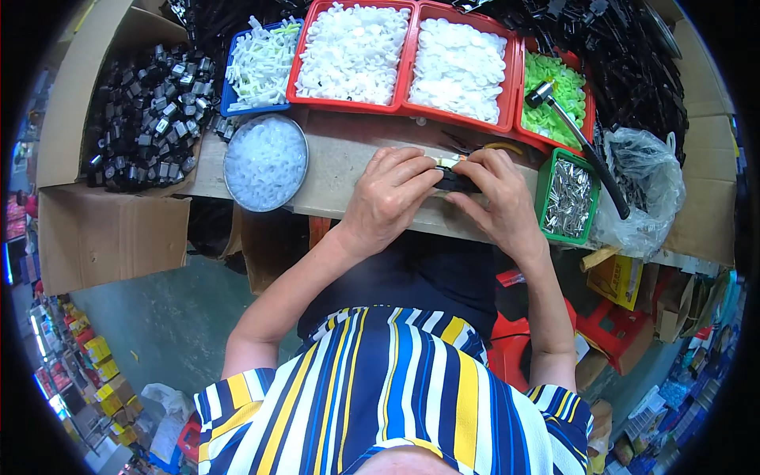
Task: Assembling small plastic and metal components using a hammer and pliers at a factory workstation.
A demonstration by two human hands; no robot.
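Note:
Over the worktable (pixel 336 131), my left hand (pixel 391 192) and my right hand (pixel 501 192) meet with fingers closed around a small black plastic part (pixel 457 181). A small pale piece (pixel 448 161) shows at its top, between the fingertips; its exact kind is too small to make out. Behind my right fingers lies a tool with a yellow-orange handle (pixel 504 147), partly hidden. Right of my right hand stands a green tray (pixel 567 195) of small silver metal pieces. To the left of my left hand sits a round metal dish (pixel 266 163) of translucent white pieces.
Along the back stand a blue tray (pixel 229 96) of pale sticks, two red trays of white pieces, and a red tray (pixel 591 119) of green pieces with a black-handled hammer (pixel 582 138) across it. An open carton (pixel 111 241) of black blocks stands left; a clear plastic bag (pixel 645 186) lies right.

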